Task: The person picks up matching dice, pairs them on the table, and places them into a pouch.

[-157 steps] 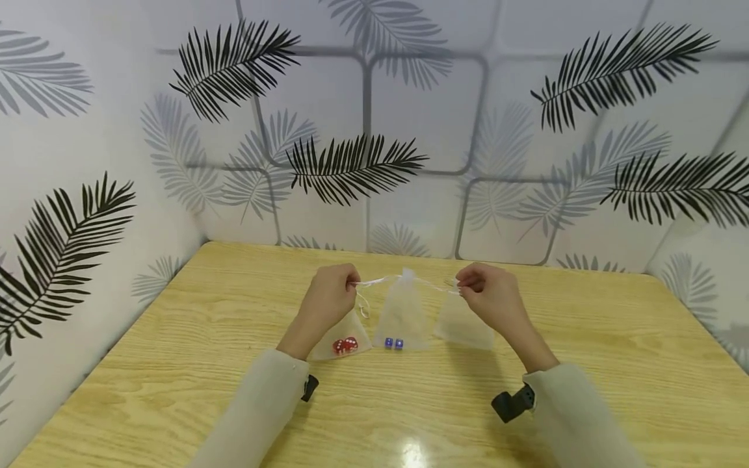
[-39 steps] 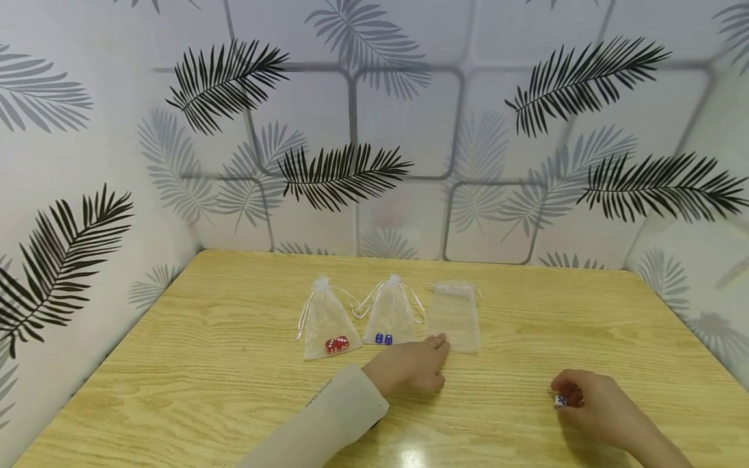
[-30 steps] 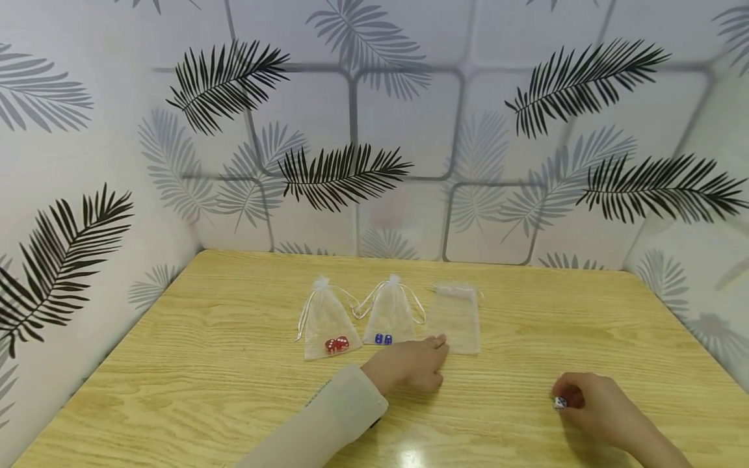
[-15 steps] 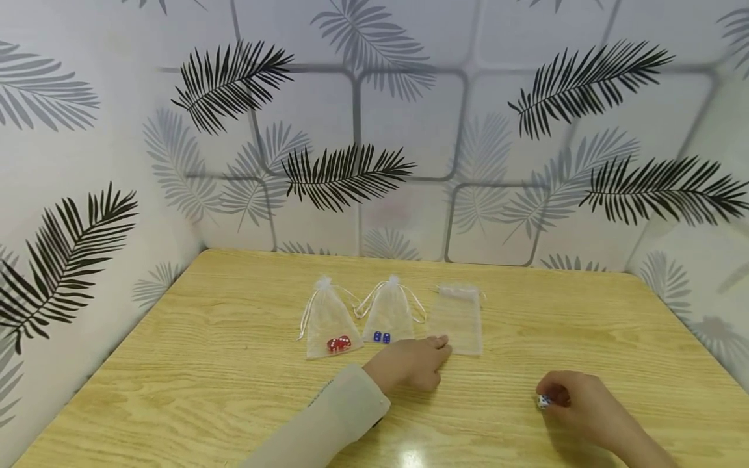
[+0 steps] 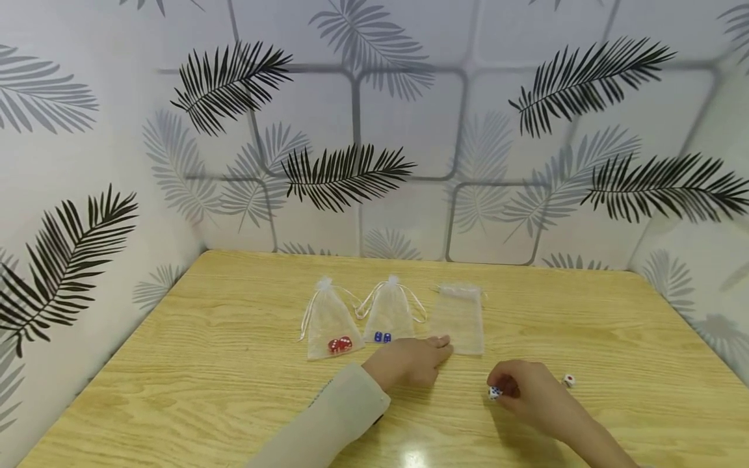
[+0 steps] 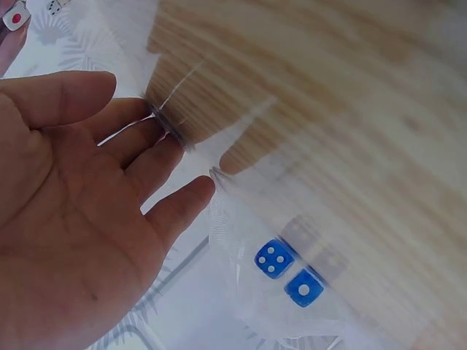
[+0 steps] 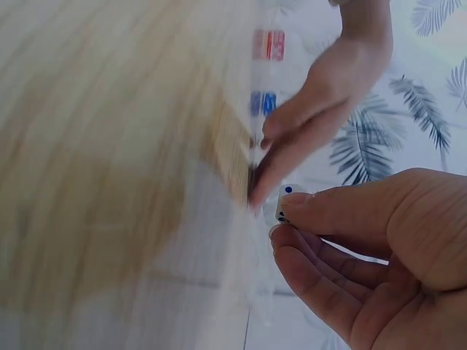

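Observation:
My right hand pinches a white die with blue pips between thumb and fingertips, low over the table and right of my left hand. In the right wrist view this die sits at the thumb tip. My left hand has its fingers extended, fingertips resting at the lower left corner of a flat, sheer white drawstring bag. A second white die, with a red pip on top, lies on the table beyond my right wrist.
Left of the flat bag lie two cinched sheer bags: the middle bag holds two blue dice, the left bag red dice. The wooden table meets a leaf-patterned wall at the back.
Earlier both hands pulled the middle bag's strings; it now lies released. My right hand has since carried the white die leftward, and the second white die has come into sight. My left hand stays put.

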Available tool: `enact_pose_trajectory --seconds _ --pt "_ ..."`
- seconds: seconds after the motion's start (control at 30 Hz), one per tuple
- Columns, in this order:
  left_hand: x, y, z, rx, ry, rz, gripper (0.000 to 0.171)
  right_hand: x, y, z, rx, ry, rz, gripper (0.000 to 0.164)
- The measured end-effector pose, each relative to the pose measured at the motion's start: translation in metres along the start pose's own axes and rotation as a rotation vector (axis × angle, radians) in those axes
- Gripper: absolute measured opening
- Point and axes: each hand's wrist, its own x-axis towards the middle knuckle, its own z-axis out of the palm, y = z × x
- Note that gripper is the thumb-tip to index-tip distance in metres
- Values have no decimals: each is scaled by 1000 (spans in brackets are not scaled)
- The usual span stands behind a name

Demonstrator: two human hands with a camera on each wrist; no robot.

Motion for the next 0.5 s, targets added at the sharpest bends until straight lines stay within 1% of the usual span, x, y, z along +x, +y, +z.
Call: enact_pose_trajectory --seconds 0.17,0.27,0.5 --pt "1 1 -1 22 13 -3 56 6 -15 12 45 -48 -55 15" --pt "0 2 -2 28 7 -1 58 8 -22 19 70 -75 -79 15" --pt "-2 2 -3 27 -3 -11 58 7 -36 34 97 -130 -136 14"
